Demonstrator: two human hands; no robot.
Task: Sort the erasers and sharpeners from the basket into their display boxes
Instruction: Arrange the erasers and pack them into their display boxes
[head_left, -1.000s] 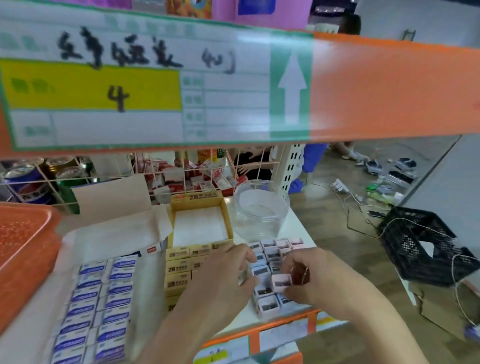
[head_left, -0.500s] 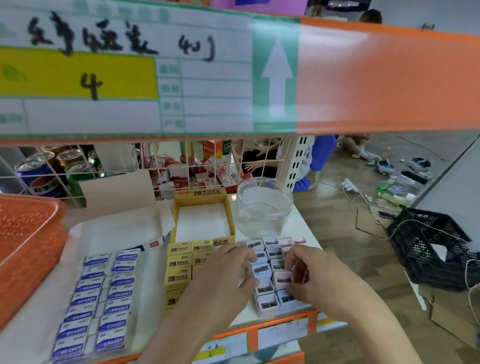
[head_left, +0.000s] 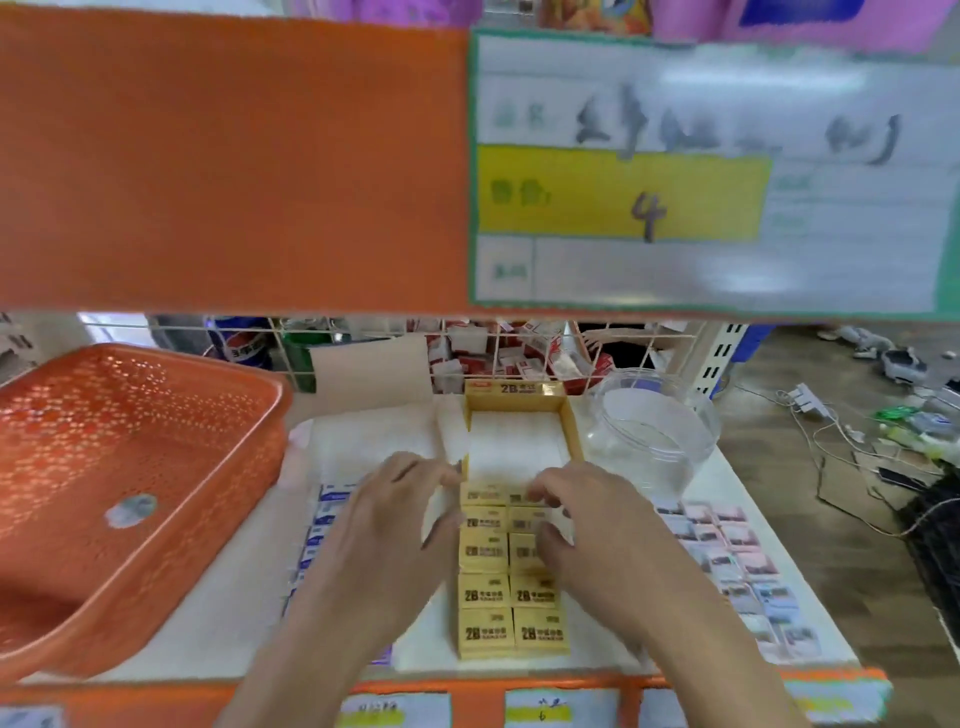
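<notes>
Upper shelf edge (head_left: 234, 156) hung low overhead; orange basket (head_left: 130, 467) crowded left side, clear jar (head_left: 654, 431) back right; yellow box (head_left: 519, 441) rear half lay open.

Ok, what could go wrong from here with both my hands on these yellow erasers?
Your right hand reaches in with its forearm close beside the loose sharpener boxes near the right edge of the shelf; a sideways sweep might knock some off. Pressing on the yellow erasers could also slide the front stack toward the shelf's front lip.

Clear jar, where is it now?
In the head view the clear jar stands right of centre at the back of the shelf, just right of the yellow eraser box, behind the sharpeners.
</notes>
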